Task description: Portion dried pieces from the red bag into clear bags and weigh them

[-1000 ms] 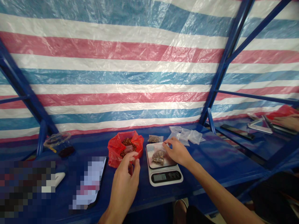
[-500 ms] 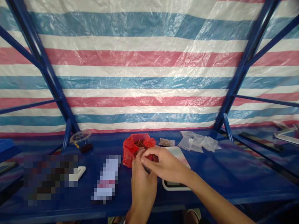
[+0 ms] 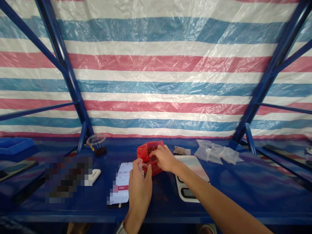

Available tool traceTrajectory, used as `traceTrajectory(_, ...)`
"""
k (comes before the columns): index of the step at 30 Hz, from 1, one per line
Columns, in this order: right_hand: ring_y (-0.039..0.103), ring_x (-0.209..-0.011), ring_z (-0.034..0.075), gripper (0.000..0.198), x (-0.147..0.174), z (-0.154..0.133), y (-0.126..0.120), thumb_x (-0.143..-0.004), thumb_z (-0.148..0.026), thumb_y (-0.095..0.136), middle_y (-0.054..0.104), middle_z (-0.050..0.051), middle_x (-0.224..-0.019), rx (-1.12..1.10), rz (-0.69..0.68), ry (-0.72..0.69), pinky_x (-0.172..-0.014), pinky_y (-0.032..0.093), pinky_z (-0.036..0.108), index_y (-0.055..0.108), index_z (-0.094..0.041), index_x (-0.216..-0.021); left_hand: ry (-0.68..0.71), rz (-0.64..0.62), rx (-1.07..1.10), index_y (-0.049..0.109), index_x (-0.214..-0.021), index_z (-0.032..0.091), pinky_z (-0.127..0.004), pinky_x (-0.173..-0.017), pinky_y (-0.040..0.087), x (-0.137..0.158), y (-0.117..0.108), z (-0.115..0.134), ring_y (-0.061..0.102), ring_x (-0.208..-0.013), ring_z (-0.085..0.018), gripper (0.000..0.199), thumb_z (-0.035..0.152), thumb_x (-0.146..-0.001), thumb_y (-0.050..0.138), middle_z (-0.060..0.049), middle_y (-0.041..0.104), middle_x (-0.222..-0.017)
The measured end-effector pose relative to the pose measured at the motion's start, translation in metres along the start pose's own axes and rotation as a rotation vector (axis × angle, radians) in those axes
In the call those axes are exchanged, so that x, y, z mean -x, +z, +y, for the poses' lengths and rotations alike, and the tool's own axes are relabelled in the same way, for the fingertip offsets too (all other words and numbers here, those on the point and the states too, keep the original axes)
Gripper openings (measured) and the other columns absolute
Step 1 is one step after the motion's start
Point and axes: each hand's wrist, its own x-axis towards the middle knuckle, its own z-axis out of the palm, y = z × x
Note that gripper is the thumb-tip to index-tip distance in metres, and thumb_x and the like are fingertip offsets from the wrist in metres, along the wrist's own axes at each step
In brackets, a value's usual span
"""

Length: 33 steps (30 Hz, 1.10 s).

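Observation:
A red plastic bag (image 3: 143, 152) stands with its mouth spread, and small brown dried pieces (image 3: 152, 149) show inside. My right hand (image 3: 166, 159) reaches into the mouth from the right, fingers curled together among the pieces; whatever is between the fingertips is hidden. Just in front of the red bag, my left hand (image 3: 140, 183) is closed on a small clear plastic bag (image 3: 141, 167), pinched between thumb and fingers. Right of the red bag sits a white kitchen scale (image 3: 191, 164), partly covered by my right forearm.
A filled clear packet (image 3: 181, 150) lies behind the scale, several flat clear bags (image 3: 216, 152) to its right. On the left are a phone (image 3: 123, 182) showing a timer, a white object (image 3: 96, 175), a clear cup (image 3: 97, 143) with dark contents and a blue tray (image 3: 18, 146).
My hands were together before the red bag; now they are apart, the right one in its mouth, the left lower and to the left. The view has shifted, moving the scene rightward.

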Motion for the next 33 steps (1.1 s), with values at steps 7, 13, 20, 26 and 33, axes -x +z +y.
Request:
traceTrajectory(7,0.071,-0.1,0.021,0.025,0.007,0.015,0.002,-0.084,-0.014,0.063,0.08,0.002,-0.107,-0.585,0.034,0.037,-0.099,0.047,0.038,0.078,-0.023,-0.102,0.026,0.035,0.1,0.054,-0.118,0.019,-0.035,-0.073,0.053,-0.005,0.004,-0.008,0.067,-0.077,-0.021,0.034,0.033,-0.088,0.062,-0.003,0.067,-0.087)
traceTrajectory(13,0.071,-0.103,0.022,0.022,0.038,0.012,-0.028,-0.087,-0.024,0.064,0.078,0.006,-0.111,-0.805,0.18,-0.029,-0.095,0.055,0.037,0.076,-0.02,-0.105,0.104,0.027,0.054,0.06,-0.092,0.021,-0.031,-0.069,0.05,-0.005,0.007,-0.001,0.062,-0.073,-0.02,0.014,0.035,-0.09,0.06,-0.002,0.064,-0.079)
traceTrajectory(20,0.068,-0.102,0.023,0.023,0.061,-0.014,-0.051,-0.089,-0.02,0.066,0.077,0.004,-0.112,-0.582,0.226,-0.045,-0.097,0.05,0.04,0.076,-0.027,-0.109,0.12,-0.041,-0.021,0.062,-0.097,0.023,-0.03,-0.069,0.045,0.001,0.011,0.015,0.063,-0.077,-0.022,0.016,0.037,-0.093,0.059,-0.003,0.066,-0.084)
traceTrajectory(26,0.064,-0.113,0.023,0.029,0.065,-0.02,-0.046,-0.092,-0.01,0.061,0.073,0.006,-0.117,-0.337,0.282,-0.209,-0.104,0.045,0.042,0.074,-0.027,-0.112,0.127,-0.054,-0.15,0.062,-0.097,0.022,-0.032,-0.071,0.042,0.004,0.009,0.024,0.061,-0.083,-0.025,0.009,0.025,-0.089,0.059,-0.005,0.066,-0.089)
traceTrajectory(33,0.065,-0.117,0.018,0.047,0.072,-0.028,-0.051,-0.095,0.0,0.045,0.067,0.006,-0.129,-0.356,0.253,-0.357,-0.102,0.052,0.031,0.07,-0.027,-0.123,0.137,-0.047,0.008,0.061,-0.1,0.02,-0.033,-0.075,0.047,0.003,0.016,0.019,0.063,-0.087,-0.023,0.011,0.023,-0.089,0.058,-0.005,0.066,-0.093)
